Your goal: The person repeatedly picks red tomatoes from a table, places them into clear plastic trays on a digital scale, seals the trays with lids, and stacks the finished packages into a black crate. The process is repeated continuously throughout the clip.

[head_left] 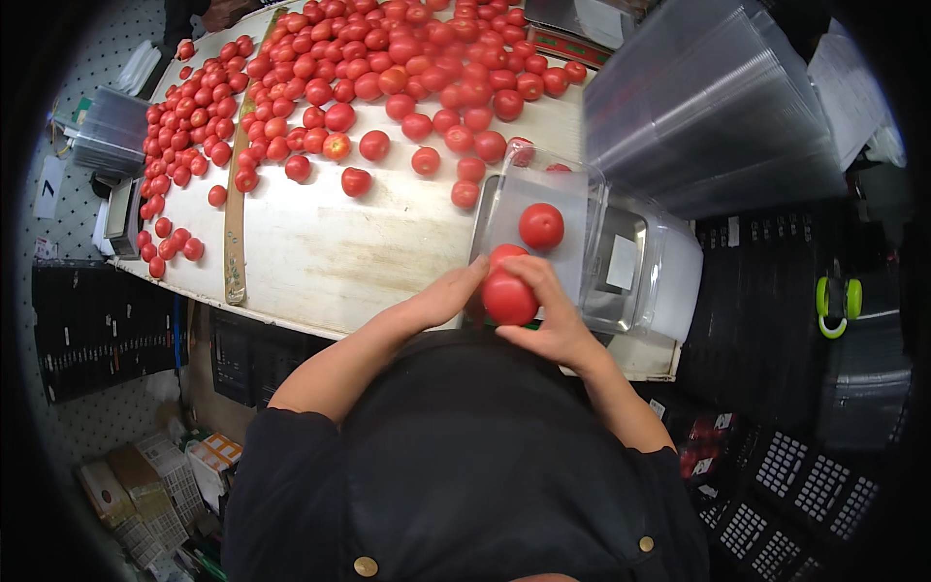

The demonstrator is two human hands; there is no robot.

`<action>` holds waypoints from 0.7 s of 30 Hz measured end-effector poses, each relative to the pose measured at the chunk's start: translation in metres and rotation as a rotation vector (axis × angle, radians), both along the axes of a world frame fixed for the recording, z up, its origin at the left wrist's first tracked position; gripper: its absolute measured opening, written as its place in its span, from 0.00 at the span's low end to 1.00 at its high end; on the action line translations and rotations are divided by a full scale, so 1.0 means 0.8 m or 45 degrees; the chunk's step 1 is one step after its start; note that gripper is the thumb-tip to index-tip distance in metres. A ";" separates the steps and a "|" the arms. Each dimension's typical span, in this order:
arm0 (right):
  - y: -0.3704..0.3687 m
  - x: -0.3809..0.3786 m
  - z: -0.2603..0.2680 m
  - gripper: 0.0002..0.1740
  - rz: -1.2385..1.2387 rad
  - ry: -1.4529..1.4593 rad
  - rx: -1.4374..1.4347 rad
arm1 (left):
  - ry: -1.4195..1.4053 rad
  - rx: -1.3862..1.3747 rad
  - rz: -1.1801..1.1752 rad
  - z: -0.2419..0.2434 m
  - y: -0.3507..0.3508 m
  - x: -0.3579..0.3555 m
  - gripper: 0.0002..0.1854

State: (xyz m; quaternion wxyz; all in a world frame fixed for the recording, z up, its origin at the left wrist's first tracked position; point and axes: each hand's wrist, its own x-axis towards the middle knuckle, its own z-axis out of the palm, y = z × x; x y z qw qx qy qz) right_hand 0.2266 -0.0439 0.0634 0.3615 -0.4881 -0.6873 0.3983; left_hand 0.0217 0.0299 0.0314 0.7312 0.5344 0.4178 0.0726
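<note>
My right hand (549, 309) curls round a large red tomato (510, 297) at the near end of a clear plastic clamshell container (590, 182). Flat fingers of my left hand (458, 291) press against the left side, touching or close to a second tomato (507, 254) that is partly covered by my right fingers; whether it is held cannot be told. Farther back in the container a loose tomato (541, 226) rests on a pale liner. The container's transparent lid lies open to the right. Many tomatoes (374, 145) are spread over the white table (349, 240).
A wooden strip (235, 211) divides the tabletop at left. Tall stacked clear containers (705, 109) stand at right, beside a metal tray (618, 265). Behind is a scale with a red panel (571, 45). Black crates (109, 327) stand below. Part of another person shows at top left.
</note>
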 end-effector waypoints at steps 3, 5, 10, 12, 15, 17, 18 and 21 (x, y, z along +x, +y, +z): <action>-0.020 0.038 -0.006 0.46 -0.465 0.052 -0.299 | 0.218 0.887 -0.110 -0.008 0.003 0.012 0.29; -0.023 0.052 -0.015 0.45 -0.683 -0.133 -0.213 | 0.184 1.627 -0.115 -0.019 -0.003 0.026 0.32; -0.023 0.037 -0.034 0.46 -0.737 -0.454 0.136 | 0.556 1.734 -0.441 -0.040 0.004 0.065 0.40; -0.024 0.031 -0.037 0.47 -0.738 -0.505 0.157 | 0.636 1.705 -0.560 -0.042 0.012 0.072 0.43; -0.027 0.031 -0.043 0.47 -0.750 -0.582 0.170 | 0.603 1.717 -0.493 -0.040 0.011 0.069 0.44; -0.023 0.032 -0.051 0.45 -0.668 -0.800 0.159 | 0.636 1.722 -0.453 -0.038 0.004 0.066 0.41; -0.020 0.030 -0.056 0.44 -0.629 -0.902 0.164 | 0.642 1.721 -0.427 -0.038 0.002 0.065 0.40; -0.013 0.027 -0.063 0.38 -0.497 -1.095 0.159 | 0.747 1.781 -0.382 -0.038 0.005 0.063 0.37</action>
